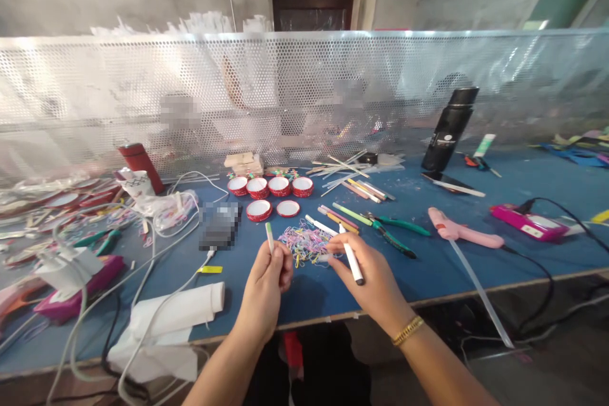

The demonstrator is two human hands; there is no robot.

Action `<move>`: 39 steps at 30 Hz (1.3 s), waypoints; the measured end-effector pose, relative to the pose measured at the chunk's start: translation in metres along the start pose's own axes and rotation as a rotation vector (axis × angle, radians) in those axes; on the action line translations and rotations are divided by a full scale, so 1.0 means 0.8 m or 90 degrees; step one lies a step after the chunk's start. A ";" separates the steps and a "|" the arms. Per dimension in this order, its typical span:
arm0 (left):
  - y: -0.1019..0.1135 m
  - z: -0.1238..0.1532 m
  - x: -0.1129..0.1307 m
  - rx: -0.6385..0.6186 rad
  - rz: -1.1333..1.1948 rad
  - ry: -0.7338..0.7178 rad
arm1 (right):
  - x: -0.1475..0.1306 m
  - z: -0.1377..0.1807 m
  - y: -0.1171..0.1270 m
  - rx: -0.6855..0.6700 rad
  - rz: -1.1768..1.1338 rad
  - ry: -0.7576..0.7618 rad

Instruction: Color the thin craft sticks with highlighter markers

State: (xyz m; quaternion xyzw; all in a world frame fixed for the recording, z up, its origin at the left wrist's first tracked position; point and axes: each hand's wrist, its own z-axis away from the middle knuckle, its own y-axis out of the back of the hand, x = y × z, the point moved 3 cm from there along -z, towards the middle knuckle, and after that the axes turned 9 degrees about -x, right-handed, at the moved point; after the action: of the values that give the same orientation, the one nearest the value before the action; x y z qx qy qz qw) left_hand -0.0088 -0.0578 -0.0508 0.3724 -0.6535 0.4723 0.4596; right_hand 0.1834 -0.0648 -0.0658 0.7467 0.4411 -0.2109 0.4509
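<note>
My left hand [267,279] is closed round a thin stick [269,236] with a pale green tip, held upright over the blue table [428,273]. My right hand [368,269] grips a white marker-like stick [353,261] with a black end and its fingertips pinch at the edge of a pile of small coloured rubber bands [304,242]. More coloured sticks [345,216] lie just beyond the pile. Several red-rimmed round lids [269,193] sit further back.
Green-handled pliers [392,231] and a pink glue gun [464,235] with its cable lie to the right. A black bottle [450,130] and a pink device [528,222] stand beyond. White rolled paper [176,314], cables and a red flask [140,165] fill the left. A perforated screen [304,89] closes the back.
</note>
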 end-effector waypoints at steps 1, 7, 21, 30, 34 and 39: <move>-0.003 0.000 -0.001 -0.018 0.015 0.023 | -0.002 -0.001 0.001 0.020 0.027 0.016; -0.018 -0.006 -0.002 -0.061 0.078 0.068 | -0.028 0.001 0.003 0.181 -0.068 0.094; -0.012 -0.018 -0.019 -0.016 -0.175 -0.051 | -0.029 0.002 -0.031 0.304 -0.169 0.101; -0.021 -0.019 -0.027 -0.075 -0.167 0.011 | -0.029 0.005 0.003 0.381 -0.140 0.103; -0.028 -0.019 -0.024 -0.115 -0.225 0.035 | -0.036 0.005 -0.008 0.281 -0.059 0.166; -0.031 -0.017 -0.020 -0.126 -0.257 0.004 | -0.041 0.006 -0.017 0.246 0.021 0.217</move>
State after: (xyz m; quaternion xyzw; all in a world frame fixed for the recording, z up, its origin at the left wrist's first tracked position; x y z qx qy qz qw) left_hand 0.0220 -0.0507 -0.0578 0.4472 -0.6077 0.3053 0.5809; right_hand 0.1549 -0.0818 -0.0513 0.8509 0.4499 -0.1553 0.2225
